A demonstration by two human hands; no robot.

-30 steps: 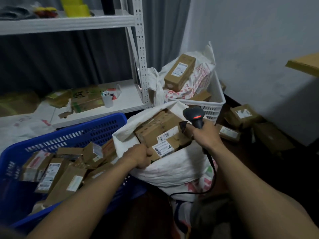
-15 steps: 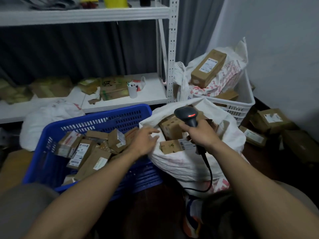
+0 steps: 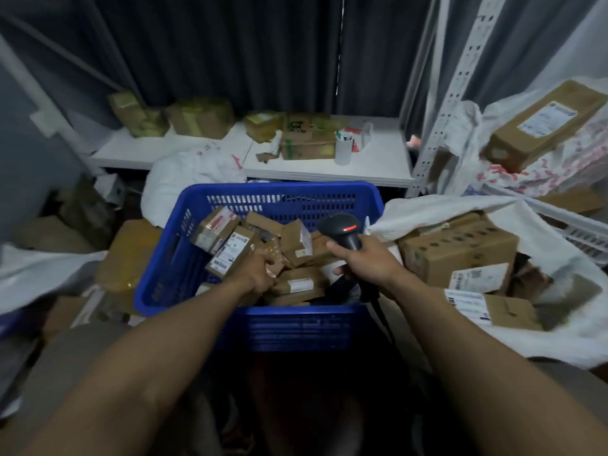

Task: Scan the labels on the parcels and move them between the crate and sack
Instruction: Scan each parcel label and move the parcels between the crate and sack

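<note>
now right hand [image 3: 368, 262] grips scanner [image 3: 342, 231] upright, head aimed left over crate [image 3: 283, 189]; left hand [image 3: 257, 275] grasps a parcel [image 3: 275, 255].

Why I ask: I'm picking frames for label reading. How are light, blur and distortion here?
Head view: dim, bluish light, near black between the forearms; wide-angle distortion tilts the shelf upright; the long box top right is motion-smeared; labels in the blue crate are soft, print unreadable; the scanner in the right hand looks fairly sharp, red light glowing.
</note>
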